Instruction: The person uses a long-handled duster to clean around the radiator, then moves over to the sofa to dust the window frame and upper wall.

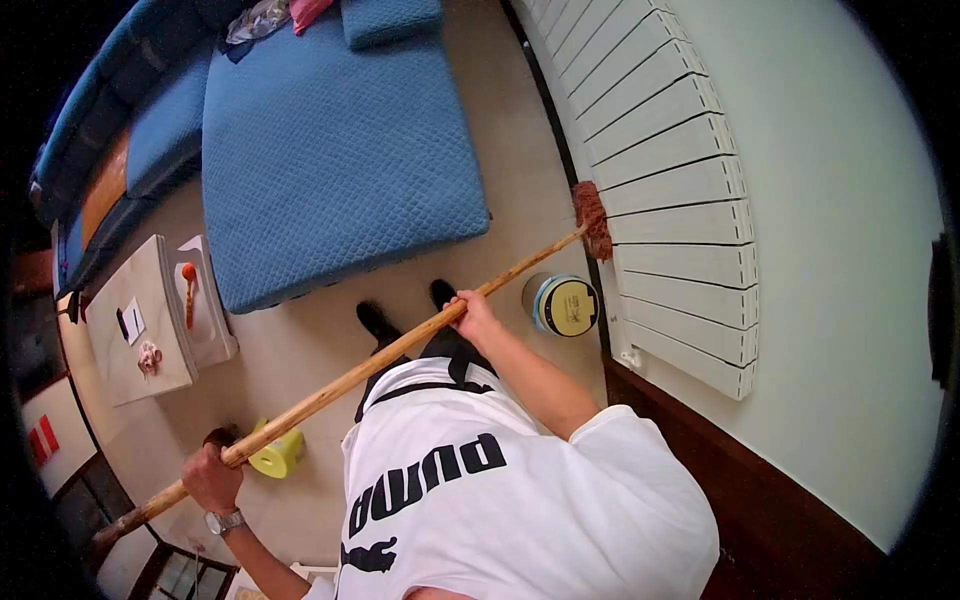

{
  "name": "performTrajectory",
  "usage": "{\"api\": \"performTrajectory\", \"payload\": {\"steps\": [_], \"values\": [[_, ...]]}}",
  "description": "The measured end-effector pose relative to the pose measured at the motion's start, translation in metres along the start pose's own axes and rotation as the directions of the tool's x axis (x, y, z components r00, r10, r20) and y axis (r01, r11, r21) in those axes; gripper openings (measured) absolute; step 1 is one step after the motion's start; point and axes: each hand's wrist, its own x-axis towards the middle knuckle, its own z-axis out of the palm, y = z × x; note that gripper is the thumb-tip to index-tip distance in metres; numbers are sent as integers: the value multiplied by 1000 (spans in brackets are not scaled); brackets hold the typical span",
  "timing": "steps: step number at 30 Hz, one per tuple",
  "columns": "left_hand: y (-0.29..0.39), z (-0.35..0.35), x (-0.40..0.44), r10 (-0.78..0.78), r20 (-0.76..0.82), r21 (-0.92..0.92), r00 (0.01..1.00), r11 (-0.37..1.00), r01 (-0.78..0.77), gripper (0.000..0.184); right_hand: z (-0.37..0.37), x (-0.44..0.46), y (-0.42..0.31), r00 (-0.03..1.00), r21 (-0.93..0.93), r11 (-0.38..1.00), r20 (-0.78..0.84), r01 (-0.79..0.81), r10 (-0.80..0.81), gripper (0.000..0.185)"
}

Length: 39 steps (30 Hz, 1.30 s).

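Note:
A mop with a long wooden handle (350,378) runs slantwise across the view in front of my body. Its reddish-brown mop head (592,220) is at the white radiator (670,200), low by the wall. My left hand (212,480), with a watch at its wrist, is wrapped round the rear part of the handle. Farther along it, my right hand (472,315) grips the shaft above my feet. Just below the mop head stands a round container (568,305) with a yellowish lid. Under the handle near my left hand is a yellow-green stool (280,456).
A blue quilted sofa (340,150) fills the upper left. At the left stands a marble-look table (150,310) with a paper (132,320), and an orange-headed tool (189,285) lies beside it. Pale floor (520,130) runs between sofa and radiator.

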Motion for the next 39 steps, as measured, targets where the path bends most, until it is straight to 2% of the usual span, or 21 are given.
{"api": "performTrajectory", "payload": {"steps": [3,6,8,12,16,20,23,24,26,30,33,35,37,39], "values": [[-27,29,2,31,-12,-23,999,999,-31,19,8,2,20,998,-27,1000,64,-9,10,7],[-63,80,0,25,-97,-23,995,999,-27,20,23,3,38,999,-21,999,41,27,-26,7],[-91,117,7,-28,8,-38,1000,999,28,21,37,1,46,997,-25,999,61,42,-40,7],[-116,153,35,-30,-9,-32,1000,999,30,21,70,-15,58,988,-66,990,100,125,-119,8],[-148,202,50,-19,1,-133,1000,991,19,22,99,-36,72,983,-79,984,95,162,-155,8],[-179,260,66,42,-12,-223,999,974,-43,20,122,-73,93,959,-64,968,168,242,-229,7],[-181,290,83,33,144,-252,989,968,5,13,141,-113,99,914,-48,936,241,347,-326,5],[-179,298,89,47,139,-257,989,966,-10,13,147,-126,100,883,-42,915,284,401,-374,5],[-176,313,100,62,285,-256,957,967,14,16,157,-142,99,860,-44,893,294,448,-417,5],[-160,298,114,85,301,-310,950,951,13,18,172,-159,81,819,-122,853,377,507,-432,10],[-160,270,116,79,290,-344,954,939,27,18,175,-137,75,824,-117,863,383,491,-417,10],[-179,285,110,39,279,-352,960,934,64,18,180,-123,71,825,-118,868,396,482,-403,9],[-181,272,109,1,273,-356,962,929,100,19,183,-110,67,861,-76,906,351,417,-367,9],[-183,245,112,-4,180,-153,984,988,32,20,184,-94,55,880,-61,930,350,363,-320,9]]}}
